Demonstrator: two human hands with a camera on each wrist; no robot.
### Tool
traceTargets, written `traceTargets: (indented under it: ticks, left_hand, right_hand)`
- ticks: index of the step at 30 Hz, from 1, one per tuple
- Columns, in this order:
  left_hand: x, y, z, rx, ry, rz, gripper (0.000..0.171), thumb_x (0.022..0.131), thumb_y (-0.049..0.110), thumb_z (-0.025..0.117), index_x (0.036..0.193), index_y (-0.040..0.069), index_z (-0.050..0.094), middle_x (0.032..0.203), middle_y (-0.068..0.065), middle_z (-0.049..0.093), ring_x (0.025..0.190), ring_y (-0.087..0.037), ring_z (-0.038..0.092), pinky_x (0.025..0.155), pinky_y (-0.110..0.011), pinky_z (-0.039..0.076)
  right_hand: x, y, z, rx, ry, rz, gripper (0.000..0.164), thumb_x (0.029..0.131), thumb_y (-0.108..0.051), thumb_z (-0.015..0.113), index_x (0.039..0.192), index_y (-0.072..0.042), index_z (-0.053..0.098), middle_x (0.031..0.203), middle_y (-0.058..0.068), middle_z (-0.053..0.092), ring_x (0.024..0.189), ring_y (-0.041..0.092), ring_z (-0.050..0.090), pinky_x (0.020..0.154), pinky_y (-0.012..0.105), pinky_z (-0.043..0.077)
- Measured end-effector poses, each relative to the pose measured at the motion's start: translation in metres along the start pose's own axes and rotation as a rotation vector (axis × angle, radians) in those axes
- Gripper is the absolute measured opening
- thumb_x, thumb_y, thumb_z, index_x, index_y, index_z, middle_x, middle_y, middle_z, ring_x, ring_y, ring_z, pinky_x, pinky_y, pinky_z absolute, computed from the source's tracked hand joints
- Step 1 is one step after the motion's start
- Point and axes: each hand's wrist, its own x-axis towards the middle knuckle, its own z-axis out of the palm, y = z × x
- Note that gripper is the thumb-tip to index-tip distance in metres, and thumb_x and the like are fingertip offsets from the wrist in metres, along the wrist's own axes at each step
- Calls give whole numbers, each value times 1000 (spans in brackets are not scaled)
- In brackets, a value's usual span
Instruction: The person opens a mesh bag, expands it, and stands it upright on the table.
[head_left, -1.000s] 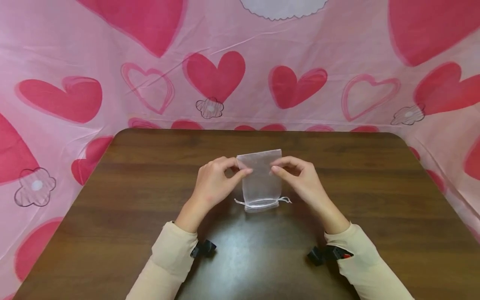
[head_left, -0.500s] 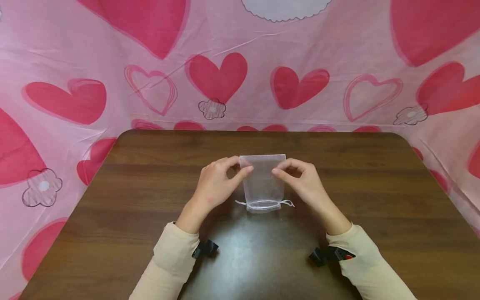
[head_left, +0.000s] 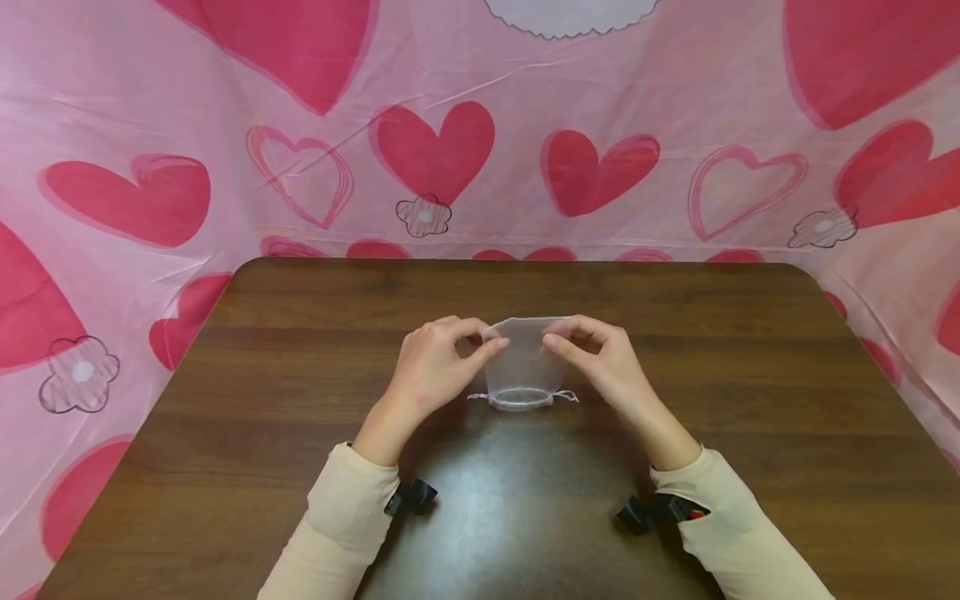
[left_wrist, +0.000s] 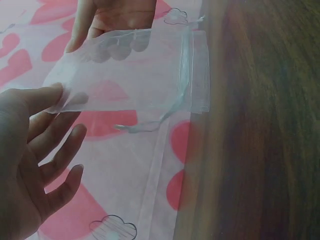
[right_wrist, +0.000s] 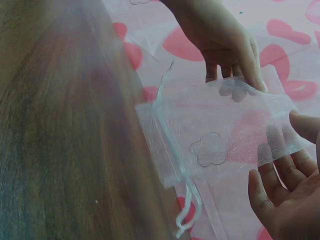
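Observation:
A small sheer white drawstring pouch (head_left: pixel 523 365) hangs between my two hands over the table, its gathered mouth and cord at the lower end. My left hand (head_left: pixel 438 362) pinches its left edge near the top between thumb and forefinger. On the opposite edge my right hand (head_left: pixel 600 358) pinches it the same way. Both wrist views show fingers through the thin mesh; in the left wrist view the white drawstring (left_wrist: pixel 183 80) crosses near the mouth. A looped cord end (right_wrist: pixel 187 205) dangles in the right wrist view. The pouch looks flat, with nothing visible inside.
The dark brown wooden table (head_left: pixel 225 417) spreads below both hands. Behind and beside it hangs a pink cloth (head_left: pixel 517 75) printed with hearts. Black wrist cameras (head_left: pixel 411 497) sit at both beige sleeves (head_left: pixel 337 517).
The pouch's top edge has dropped lower and its left corner now folds at the left fingers. Its mouth end has risen slightly in view. Both hands stay nearly in place.

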Motion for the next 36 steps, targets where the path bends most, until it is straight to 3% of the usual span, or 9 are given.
traceTargets:
  ticks: [15, 25, 36]
  left_hand:
    - [1, -1, 2, -31, -27, 13, 13, 87, 34, 77, 89, 22, 74, 76, 10, 66, 70, -6, 59, 62, -33, 45]
    - [0, -1, 2, -62, -61, 0, 18, 92, 39, 70, 100, 23, 74, 82, 11, 64, 70, -8, 53, 63, -32, 43]
    - [0, 6, -1, 8, -45, -37, 20, 95, 40, 64, 103, 27, 77, 85, 7, 69, 71, -11, 58, 63, -36, 45]
  right_hand:
    - [0, 1, 3, -35, 38, -27, 19, 91, -18, 74, 98, 0, 73, 94, 1, 71, 86, 16, 64, 74, 25, 51]
    - [-1, 0, 4, -44, 55, -41, 17, 89, -16, 75, 95, 0, 74, 91, 2, 72, 83, 16, 63, 71, 25, 50]
    - [-1, 0, 5, -65, 20, -81, 13, 87, -12, 77, 95, -2, 77, 92, 9, 74, 78, 15, 65, 67, 24, 52]
